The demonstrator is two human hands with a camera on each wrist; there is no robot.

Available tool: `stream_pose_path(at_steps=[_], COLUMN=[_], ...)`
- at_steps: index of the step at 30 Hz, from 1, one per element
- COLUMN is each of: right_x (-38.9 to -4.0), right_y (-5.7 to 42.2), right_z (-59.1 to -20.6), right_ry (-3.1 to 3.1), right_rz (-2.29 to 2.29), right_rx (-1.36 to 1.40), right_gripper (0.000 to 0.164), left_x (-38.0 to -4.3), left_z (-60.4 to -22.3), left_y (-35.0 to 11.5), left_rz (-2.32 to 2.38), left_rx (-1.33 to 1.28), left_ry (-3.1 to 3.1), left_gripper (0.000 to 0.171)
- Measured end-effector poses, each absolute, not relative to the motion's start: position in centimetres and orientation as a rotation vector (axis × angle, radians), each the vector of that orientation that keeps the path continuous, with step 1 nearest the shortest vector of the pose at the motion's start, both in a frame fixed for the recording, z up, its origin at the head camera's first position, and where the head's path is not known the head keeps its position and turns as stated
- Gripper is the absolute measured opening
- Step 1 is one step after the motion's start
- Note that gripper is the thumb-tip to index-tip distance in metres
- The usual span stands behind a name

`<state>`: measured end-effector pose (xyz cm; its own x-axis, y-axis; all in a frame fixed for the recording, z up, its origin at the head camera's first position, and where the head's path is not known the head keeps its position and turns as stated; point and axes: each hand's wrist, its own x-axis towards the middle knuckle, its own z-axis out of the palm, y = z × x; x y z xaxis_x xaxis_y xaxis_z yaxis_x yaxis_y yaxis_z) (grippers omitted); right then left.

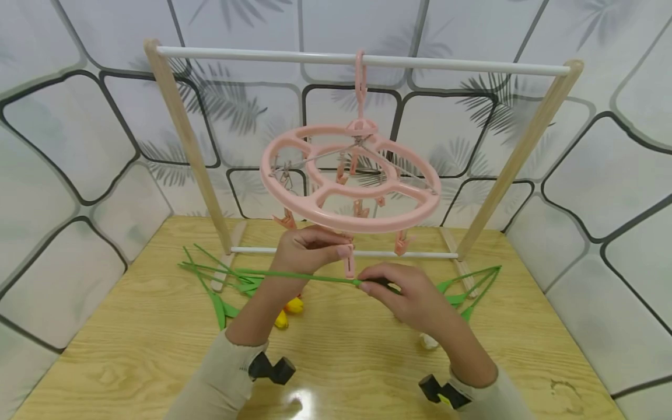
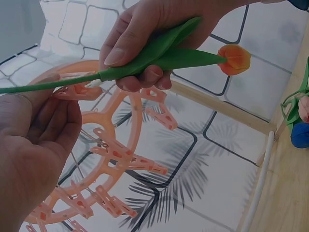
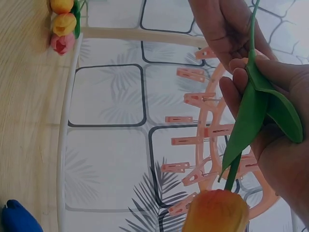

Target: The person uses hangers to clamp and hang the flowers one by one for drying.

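Note:
In the head view my left hand [image 1: 307, 251] pinches a pink clothespin [image 1: 349, 262] hanging from the front of the round pink clip hanger [image 1: 346, 223]. My right hand [image 1: 417, 297] grips an artificial tulip by its stem [image 1: 294, 274], close to the base of the leaves. The stem runs leftward, level with the clothespin's lower end and across my left wrist. Green leaves [image 2: 166, 50] and an orange-yellow bloom [image 2: 234, 60] stick out past the right hand in the left wrist view. That same bloom [image 3: 217, 212] points down in the right wrist view.
The hanger hooks over a white rod [image 1: 252, 55] between wooden posts [image 1: 191, 143]. Several other clothespins [image 1: 401, 242] dangle around its ring. More artificial tulips lie on the wooden table [image 1: 131, 350], including yellow blooms [image 1: 289, 309] at left and green stems [image 1: 480, 283] at right.

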<state>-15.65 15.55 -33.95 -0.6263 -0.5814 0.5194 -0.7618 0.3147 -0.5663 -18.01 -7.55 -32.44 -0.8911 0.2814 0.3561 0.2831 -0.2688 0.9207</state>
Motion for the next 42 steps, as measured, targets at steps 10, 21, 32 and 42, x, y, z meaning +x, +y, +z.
stream_pose_path(at_steps=[10,21,32,42], right_x=[-16.0,-15.9,-15.8,-15.7], right_y=[14.7,14.6,14.4,14.2], right_z=[-33.3,-33.4,-33.4,-33.4], right_ry=[-2.334,-2.336,-2.245,-2.285], right_rz=[1.2,1.196,1.145,1.2], right_rx=[1.237,1.234,1.285,1.288], right_gripper=[0.017,0.016,0.017,0.014], left_x=[-18.3,-18.5,-18.7,-18.5], left_z=[-32.6,-32.4,-32.4,-32.1], left_y=[-8.0,-8.1,-8.2,-8.5], left_rz=[-2.428,-2.435,-2.451,-2.491], left_rx=[-0.83,-0.982,-0.931,-0.917], left_ry=[-1.827,-1.812,-1.863,-1.928], left_gripper=[0.015,0.019,0.025,0.018])
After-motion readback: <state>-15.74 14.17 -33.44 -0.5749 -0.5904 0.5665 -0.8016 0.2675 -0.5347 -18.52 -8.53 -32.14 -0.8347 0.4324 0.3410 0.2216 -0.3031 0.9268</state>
